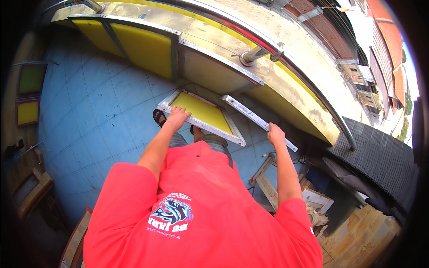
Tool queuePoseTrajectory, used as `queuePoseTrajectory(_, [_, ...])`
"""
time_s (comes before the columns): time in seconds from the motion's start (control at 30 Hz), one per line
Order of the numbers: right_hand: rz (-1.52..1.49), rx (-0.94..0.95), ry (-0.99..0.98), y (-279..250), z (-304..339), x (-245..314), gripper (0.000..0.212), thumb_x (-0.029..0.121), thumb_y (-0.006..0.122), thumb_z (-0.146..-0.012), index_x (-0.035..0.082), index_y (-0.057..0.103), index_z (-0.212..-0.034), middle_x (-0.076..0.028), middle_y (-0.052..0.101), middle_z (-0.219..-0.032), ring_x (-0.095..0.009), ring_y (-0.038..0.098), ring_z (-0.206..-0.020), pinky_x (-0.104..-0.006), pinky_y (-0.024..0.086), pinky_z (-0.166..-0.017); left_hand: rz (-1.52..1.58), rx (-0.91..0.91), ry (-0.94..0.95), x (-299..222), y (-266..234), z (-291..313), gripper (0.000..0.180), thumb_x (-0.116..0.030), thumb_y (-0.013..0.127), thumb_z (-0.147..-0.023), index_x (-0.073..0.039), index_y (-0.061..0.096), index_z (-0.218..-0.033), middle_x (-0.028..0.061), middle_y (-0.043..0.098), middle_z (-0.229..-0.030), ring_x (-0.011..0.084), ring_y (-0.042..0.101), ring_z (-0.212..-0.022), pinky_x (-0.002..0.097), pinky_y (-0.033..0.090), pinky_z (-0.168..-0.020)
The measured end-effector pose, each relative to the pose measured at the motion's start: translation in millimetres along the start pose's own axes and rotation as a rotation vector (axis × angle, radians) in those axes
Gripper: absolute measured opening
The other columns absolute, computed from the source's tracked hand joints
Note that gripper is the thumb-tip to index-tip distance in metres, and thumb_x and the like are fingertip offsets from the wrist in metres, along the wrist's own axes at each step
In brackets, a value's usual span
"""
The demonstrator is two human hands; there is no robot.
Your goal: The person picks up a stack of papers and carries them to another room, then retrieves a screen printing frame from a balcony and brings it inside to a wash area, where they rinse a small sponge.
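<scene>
My left hand point(178, 118) is closed over the near edge of a yellow screen-printing frame point(206, 110), which has a worn white border. The frame is tilted just above my feet, and my fingers lie over its edge. To the right, my right hand point(276, 135) grips the top edge of a second screen frame point(248, 111). That one stands almost edge-on, so its face is hidden from me. A gap separates the two frames.
Large yellow-meshed frames point(143, 47) and a greyish framed panel point(216, 67) lean along the low wall point(295, 107). A metal railing point(250, 56) runs above it. Wooden pieces point(268, 187) lie at right. Two small frames point(27, 112) stand far left on blue floor tiles point(94, 111).
</scene>
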State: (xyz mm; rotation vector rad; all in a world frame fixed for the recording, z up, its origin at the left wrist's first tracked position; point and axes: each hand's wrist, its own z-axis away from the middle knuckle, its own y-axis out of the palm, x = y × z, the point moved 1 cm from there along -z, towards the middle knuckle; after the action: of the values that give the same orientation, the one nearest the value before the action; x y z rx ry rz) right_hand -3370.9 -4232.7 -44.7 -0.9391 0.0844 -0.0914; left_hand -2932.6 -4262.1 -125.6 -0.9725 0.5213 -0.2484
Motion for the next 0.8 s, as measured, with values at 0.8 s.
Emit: queuePoseTrajectory(0.8, [-0.211, 0.167, -0.298, 5, -91, 230, 0.045, 0.037, 0.060, -0.073, 0.005, 0.053, -0.104, -0.018, 0.055, -0.105, -0.033, 0.052, -0.100, -0.0413, 0.042, -0.085, 0.085, -0.483, -0.432, 8, -41, -20, 0.028, -0.003, 0.052, -0.070, -0.002, 0.045, -0.097, 0.0146, 0.045, -0.102, 0.0303, 0.041, -0.106, 0.0416, 0.037, -0.083])
